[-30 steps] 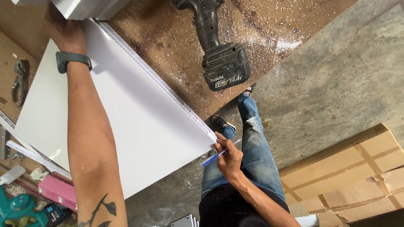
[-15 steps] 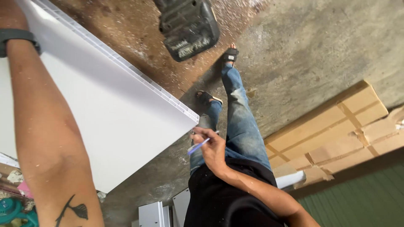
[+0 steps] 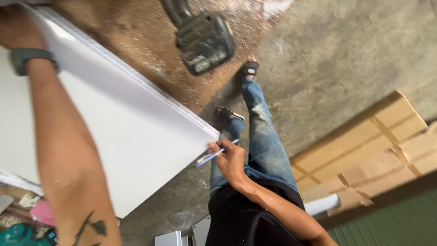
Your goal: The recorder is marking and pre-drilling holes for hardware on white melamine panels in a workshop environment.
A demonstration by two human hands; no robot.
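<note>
I am holding a blue pen [image 3: 210,157] in my right hand [image 3: 229,159], fingers pinched closed around it, its tip lying against the near corner of the white panel [image 3: 136,132]. The panel's long edge is running away from that corner up toward the far left, where my left hand [image 3: 18,32] is resting near the top, its fingers cut off by the frame so I cannot tell their grip. The right hand is by far the nearer to the corner. A cordless drill [image 3: 202,38] is lying on the floor beyond the panel.

white panel [image 3: 136,132] | flat, smooth, tilted (corner at pen tip) | blue pen [image 3: 210,157] | slanted across panel's corner
</note>
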